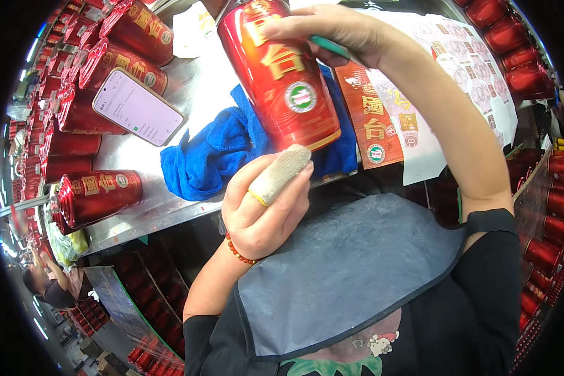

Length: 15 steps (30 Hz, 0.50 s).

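A shiny red bottle (281, 74) with a gold-lettered label is held tilted over the metal table (197, 88). My left hand (266, 203) supports the bottle from below; its thumb wears a beige fabric finger cot. My right hand (332, 32) rests on the bottle's upper part and also holds a thin green tool (331, 47). A blue cloth (222, 147) lies on the table right behind the bottle.
Many red bottles (100, 191) lie stacked along the table's left side, with a phone (138, 106) resting on them. Red label strips (371, 119) and white label sheets (464, 69) lie at the right. More red bottles (514, 50) fill racks at right. Another person (53, 285) stands lower left.
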Tool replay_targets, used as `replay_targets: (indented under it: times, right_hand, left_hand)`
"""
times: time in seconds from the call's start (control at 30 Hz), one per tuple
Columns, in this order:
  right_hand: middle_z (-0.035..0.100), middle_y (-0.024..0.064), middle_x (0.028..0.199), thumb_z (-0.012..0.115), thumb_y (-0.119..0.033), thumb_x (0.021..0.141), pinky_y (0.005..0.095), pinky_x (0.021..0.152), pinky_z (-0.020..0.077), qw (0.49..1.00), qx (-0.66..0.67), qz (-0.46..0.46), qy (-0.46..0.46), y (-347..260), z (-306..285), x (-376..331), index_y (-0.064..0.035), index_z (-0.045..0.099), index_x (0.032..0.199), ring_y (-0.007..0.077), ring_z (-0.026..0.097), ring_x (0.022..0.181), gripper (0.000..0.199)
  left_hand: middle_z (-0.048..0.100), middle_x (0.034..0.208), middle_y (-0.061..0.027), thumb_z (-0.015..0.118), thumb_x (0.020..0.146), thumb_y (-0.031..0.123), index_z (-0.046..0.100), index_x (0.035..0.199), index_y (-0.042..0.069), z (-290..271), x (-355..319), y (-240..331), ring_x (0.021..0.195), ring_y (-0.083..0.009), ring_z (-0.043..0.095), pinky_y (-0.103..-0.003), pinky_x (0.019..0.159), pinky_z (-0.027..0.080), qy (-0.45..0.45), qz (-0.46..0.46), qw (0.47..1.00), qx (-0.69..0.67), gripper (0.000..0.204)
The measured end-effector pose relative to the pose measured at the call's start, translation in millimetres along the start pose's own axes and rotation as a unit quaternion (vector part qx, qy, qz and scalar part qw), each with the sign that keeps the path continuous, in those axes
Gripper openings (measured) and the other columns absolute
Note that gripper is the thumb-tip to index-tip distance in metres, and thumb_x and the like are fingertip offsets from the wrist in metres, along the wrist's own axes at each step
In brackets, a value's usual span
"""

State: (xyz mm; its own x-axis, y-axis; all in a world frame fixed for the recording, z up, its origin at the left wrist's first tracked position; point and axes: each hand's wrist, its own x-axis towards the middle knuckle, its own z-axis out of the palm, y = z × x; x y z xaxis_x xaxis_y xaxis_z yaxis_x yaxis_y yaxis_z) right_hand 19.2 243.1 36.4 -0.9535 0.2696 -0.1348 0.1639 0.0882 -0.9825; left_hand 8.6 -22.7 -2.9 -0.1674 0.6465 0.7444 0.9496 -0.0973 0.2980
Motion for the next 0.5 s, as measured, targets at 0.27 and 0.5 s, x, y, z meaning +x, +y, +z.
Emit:
replay_targets:
  times: [0.27,0.5]
  right_hand:
    - [0.067,-0.0032,0.079,0.087,-0.058,0.074,0.0149,0.058,0.0457,0.996,0.039,0.005,-0.079,-4.0,-25.1,-11.1,-0.008,0.073,0.111,0.0013,0.06,0.066,0.064]
    - [0.071,0.0144,0.11,0.082,-0.06,0.079,0.0307,0.084,0.0539,0.995,-0.098,-0.025,-0.016,-13.2,1.9,-7.0,-0.0024,0.067,0.125,0.018,0.067,0.096,0.076]
  left_hand:
    - [0.074,0.112,-0.0101,0.081,0.068,-0.005,0.078,0.105,0.003,-4.9,7.6,4.0,0.103,-0.0279,0.069,-0.035,0.086,0.058,-0.017,-0.002,1.0,0.002,0.037]
    - [0.074,0.11,-0.0081,0.082,0.068,-0.004,0.078,0.104,0.005,-6.5,21.3,8.4,0.099,-0.0276,0.068,-0.035,0.083,0.057,-0.05,0.013,0.999,0.017,0.037]
